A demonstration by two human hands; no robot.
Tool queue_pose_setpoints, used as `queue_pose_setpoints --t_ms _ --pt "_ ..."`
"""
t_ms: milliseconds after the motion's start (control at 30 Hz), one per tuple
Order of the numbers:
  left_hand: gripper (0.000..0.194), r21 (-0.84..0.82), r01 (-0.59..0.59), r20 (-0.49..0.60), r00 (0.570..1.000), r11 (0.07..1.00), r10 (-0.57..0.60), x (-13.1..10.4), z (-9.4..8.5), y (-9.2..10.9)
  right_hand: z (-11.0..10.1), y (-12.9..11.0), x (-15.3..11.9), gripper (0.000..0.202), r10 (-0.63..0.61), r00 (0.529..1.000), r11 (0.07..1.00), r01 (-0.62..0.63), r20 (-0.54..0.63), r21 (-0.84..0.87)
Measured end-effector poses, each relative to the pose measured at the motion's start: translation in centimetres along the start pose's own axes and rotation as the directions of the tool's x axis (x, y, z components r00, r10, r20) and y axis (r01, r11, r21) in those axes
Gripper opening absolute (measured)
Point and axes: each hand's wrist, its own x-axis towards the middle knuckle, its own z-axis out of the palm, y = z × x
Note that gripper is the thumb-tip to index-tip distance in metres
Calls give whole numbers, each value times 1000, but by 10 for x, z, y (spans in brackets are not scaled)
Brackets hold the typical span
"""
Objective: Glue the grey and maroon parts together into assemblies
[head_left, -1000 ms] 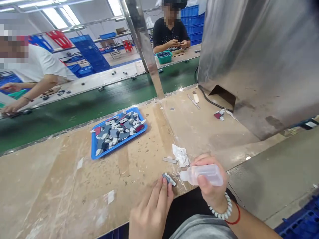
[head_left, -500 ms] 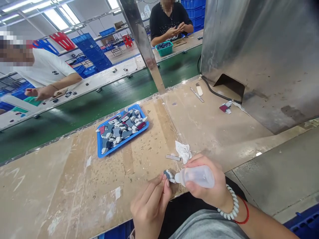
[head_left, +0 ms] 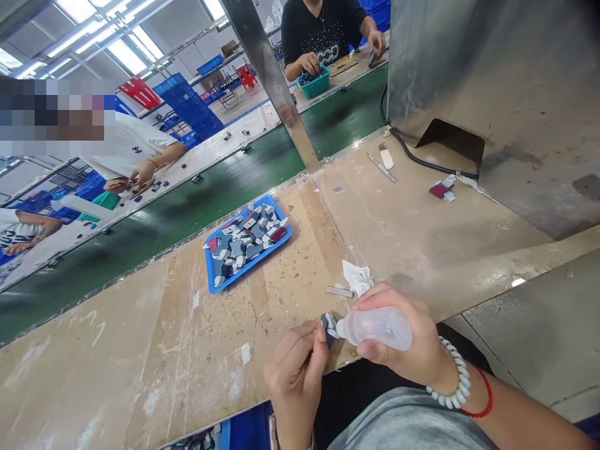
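Note:
My left hand (head_left: 300, 359) pinches a small dark blue and white piece (head_left: 330, 327) between thumb and fingers, over the table's front edge. My right hand (head_left: 398, 331) is wrapped round a translucent squeeze bottle (head_left: 377, 327), tipped on its side. The bottle's nozzle points left and meets the white part of the piece; whether they touch I cannot tell. Just beyond lie a crumpled white tissue (head_left: 357, 277) and a short metal strip (head_left: 339, 292). A blue tray (head_left: 248, 267) heaped with similar blue, white and dark red pieces stands further back.
A metal post (head_left: 285, 103) rises at the table's back edge, beside a green conveyor (head_left: 225, 184). At the right are a metal housing (head_left: 515, 94), a black cable, a red and white piece (head_left: 442, 188) and two thin tools. Other people sit across the conveyor.
The camera view has shifted, so the table items appear further right. Both hands keep their holds. Across the conveyor, one person now reaches into a green basket, and another has brought their hands together.

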Motion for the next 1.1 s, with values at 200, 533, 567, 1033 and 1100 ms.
queue_pose_setpoints --t_ms 200,533,567,1033,1100 --pt "19 -2 8 -12 1000 1000 -8 0 0 0 2 1 4 37 41 999 999 -41 8 9" --pt "19 9 -10 -17 1000 1000 11 -3 -1 -4 4 -8 -11 40 -78 986 996 82 -148 25" --pt "19 11 -13 -16 1000 1000 13 -3 -1 -4 2 -7 -13 41 -1 975 997 19 -220 80" --pt "20 259 -210 8 976 943 216 -28 5 -10 -73 33 1 54 372 848 879 -453 -378 -151" --pt "18 259 -181 -25 981 949 194 -25 5 -10 -76 39 2 63 311 870 820 -449 -382 -355"
